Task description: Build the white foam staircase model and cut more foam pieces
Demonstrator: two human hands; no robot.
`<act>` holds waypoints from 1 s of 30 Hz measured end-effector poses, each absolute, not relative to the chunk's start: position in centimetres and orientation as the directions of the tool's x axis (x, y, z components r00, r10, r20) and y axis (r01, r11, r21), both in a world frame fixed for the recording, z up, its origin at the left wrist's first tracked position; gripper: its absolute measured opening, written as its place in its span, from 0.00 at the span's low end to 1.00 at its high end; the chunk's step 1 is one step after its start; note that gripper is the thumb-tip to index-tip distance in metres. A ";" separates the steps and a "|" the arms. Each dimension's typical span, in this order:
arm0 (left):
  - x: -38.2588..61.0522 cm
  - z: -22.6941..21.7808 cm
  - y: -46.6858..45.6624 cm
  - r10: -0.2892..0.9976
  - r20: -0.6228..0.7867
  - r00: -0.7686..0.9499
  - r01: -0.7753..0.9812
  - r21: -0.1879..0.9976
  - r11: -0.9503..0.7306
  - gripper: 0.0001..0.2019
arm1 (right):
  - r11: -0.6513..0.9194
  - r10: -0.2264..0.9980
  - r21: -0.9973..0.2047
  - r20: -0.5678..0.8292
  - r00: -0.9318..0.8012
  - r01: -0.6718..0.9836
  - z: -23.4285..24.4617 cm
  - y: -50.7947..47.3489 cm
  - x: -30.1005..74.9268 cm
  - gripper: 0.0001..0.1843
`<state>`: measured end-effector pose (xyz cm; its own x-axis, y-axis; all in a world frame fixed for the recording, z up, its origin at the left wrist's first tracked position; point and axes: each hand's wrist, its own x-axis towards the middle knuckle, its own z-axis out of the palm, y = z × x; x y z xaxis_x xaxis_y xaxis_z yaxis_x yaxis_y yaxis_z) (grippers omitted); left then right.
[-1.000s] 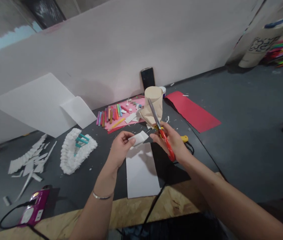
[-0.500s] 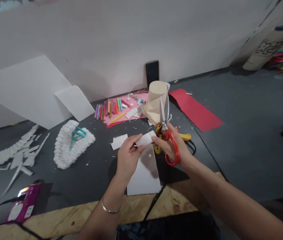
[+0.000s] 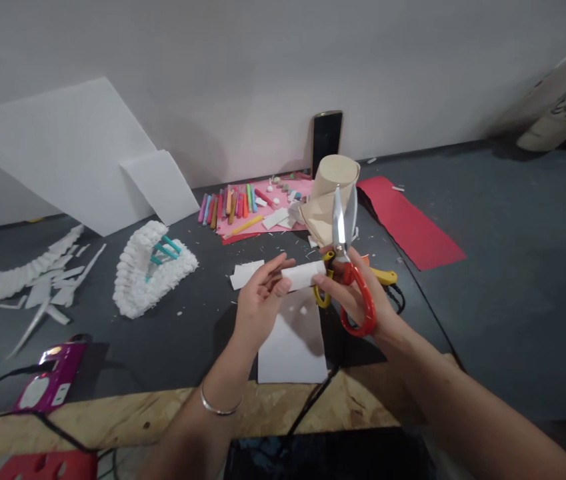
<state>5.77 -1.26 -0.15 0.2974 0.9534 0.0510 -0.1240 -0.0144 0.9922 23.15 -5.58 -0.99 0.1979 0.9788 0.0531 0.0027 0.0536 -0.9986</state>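
Note:
A small white piece of paper (image 3: 303, 275), curved into a roll, is held level between both hands. My left hand (image 3: 261, 297) grips its left end with thumb and fingers. At the other end, my right hand (image 3: 357, 290) pinches the paper and also keeps hold of red-handled scissors (image 3: 363, 303), whose blades point up and slightly apart. Below the hands a larger white sheet (image 3: 293, 347) lies on the table. White paper pieces (image 3: 247, 272) rest just left of my left hand. A yellow-handled tool (image 3: 383, 276) lies partly hidden behind my right hand.
A white ring-shaped craft (image 3: 133, 280) with teal sticks and paper scraps (image 3: 45, 287) lie left. Coloured sticks (image 3: 233, 205) on pink paper, a beige roll (image 3: 335, 177) and a phone (image 3: 327, 140) stand behind. Red paper (image 3: 413, 223) lies right; a magenta device (image 3: 53, 380) sits front left.
The white piece now shows as a longer roll between the fingers, and my right hand with the scissors has shifted slightly right. The whole view has moved a little.

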 end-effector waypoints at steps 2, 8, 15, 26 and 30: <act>5.6 -0.2 -1.0 0.935 -0.068 0.349 -0.190 0.971 0.142 0.22 | 0.092 0.975 -0.996 0.090 0.203 0.000 -0.9 -5.6 23.2 0.22; 5.3 -0.3 -0.8 0.890 -0.166 0.425 -0.221 0.934 0.280 0.21 | 0.136 0.970 -0.991 0.132 0.203 -0.010 -1.0 -5.7 23.4 0.22; 5.4 -0.2 -0.9 0.903 -0.186 0.388 -0.201 0.939 0.280 0.20 | 0.166 0.964 -0.986 0.161 0.210 -0.006 -1.2 -5.8 23.4 0.22; 5.4 0.1 -1.0 0.934 -0.128 0.334 -0.123 0.976 0.178 0.18 | 0.144 0.950 -0.983 0.169 0.263 0.110 -0.8 -5.6 23.2 0.22; 5.5 0.0 -1.0 0.936 -0.139 0.322 -0.079 0.982 0.173 0.16 | 0.119 0.943 -0.982 0.158 0.294 0.147 -0.5 -5.6 22.9 0.22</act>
<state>5.47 -0.98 0.04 0.3223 0.9364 -0.1390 -0.0791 0.1729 0.9818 22.92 -5.55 -0.48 0.2943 0.9426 0.1580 0.1472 0.1186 -0.9820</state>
